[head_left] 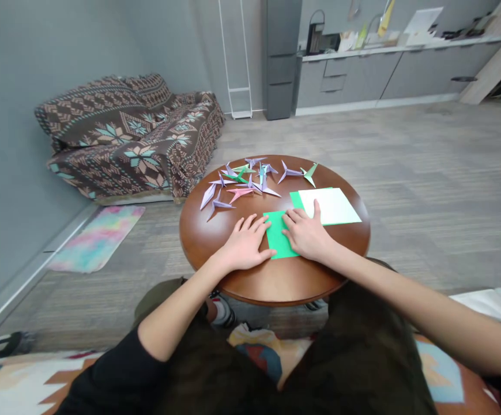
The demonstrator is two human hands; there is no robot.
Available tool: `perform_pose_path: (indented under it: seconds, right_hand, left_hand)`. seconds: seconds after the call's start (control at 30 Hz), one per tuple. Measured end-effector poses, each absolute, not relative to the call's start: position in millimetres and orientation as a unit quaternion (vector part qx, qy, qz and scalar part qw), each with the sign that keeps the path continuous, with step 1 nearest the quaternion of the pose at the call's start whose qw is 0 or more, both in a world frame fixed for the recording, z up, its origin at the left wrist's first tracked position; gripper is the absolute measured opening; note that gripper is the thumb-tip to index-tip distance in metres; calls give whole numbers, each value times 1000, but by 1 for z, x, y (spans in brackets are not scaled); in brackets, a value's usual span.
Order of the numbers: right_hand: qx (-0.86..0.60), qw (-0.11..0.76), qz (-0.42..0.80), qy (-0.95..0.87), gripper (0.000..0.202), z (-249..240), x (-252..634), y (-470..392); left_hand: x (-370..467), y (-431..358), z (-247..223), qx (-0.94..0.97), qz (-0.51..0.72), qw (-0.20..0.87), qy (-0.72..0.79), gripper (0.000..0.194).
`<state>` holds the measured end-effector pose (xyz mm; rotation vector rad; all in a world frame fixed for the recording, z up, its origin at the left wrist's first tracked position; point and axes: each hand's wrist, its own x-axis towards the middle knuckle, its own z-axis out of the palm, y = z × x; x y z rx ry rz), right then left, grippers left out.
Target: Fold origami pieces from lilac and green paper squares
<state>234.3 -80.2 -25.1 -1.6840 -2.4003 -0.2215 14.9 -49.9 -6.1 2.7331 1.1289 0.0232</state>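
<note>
Head view: two bare hands lie on a green paper square (278,237)

From where I stand, the seated person has both hands over the small round wooden table (228,282), and the green paper square lies flat on its near half. The left hand (245,246) is palm down at the square's left edge, fingers loosely spread and released, some tips and the thumb on the paper, the rest of the hand over bare wood. The right hand (305,233) covers the square's right side; its fingers are unclenched and slightly bent, the tips on the green, while one digit sticks out over the white sheet (332,206). Whether that hand also pinches an edge, I cannot tell.

The white sheet lies just beyond the right hand, on top of other green paper (296,200) that shows along its rim.

Across the table's far left part sits a loose cluster of folded paper birds (266,185), mostly lilac, with a pink one (241,192) and a few green ones among them. A pale green bird (309,174) sits near the far edge, close to a lilac one (290,172), beyond the white sheet. A sofa (142,135) under a patterned cover stands past the table, to the left.
</note>
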Motion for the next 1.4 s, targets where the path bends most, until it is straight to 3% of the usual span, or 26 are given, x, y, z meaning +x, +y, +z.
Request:
perform_pose_path:
  seconds: [0.67, 0.8, 0.93, 1.0, 1.23, 1.4]
  right_hand:
    - [-528, 117, -98, -836, 29, -14, 229, -165]
    - [-536, 156, 65, -827, 37, -1, 231, -185]
    - [-550, 419, 373, -618, 16, 3, 247, -163]
    - [-550, 501, 481, -465, 19, 1, 255, -141]
    - [-528, 507, 578, -360, 20, -8, 261, -102]
    - [-497, 477, 585, -428, 24, -11, 240, -100]
  left_hand:
    - [14, -50, -11, 920, 26, 86, 381, 83]
    - [14, -50, -13, 922, 34, 87, 376, 84]
    - [12, -53, -17, 924, 51, 81, 371, 82]
    - [11, -54, -18, 924, 63, 76, 369, 82]
    - [9, -56, -20, 924, 84, 88, 361, 82]
    - [6, -54, -18, 899, 184, 186, 351, 71]
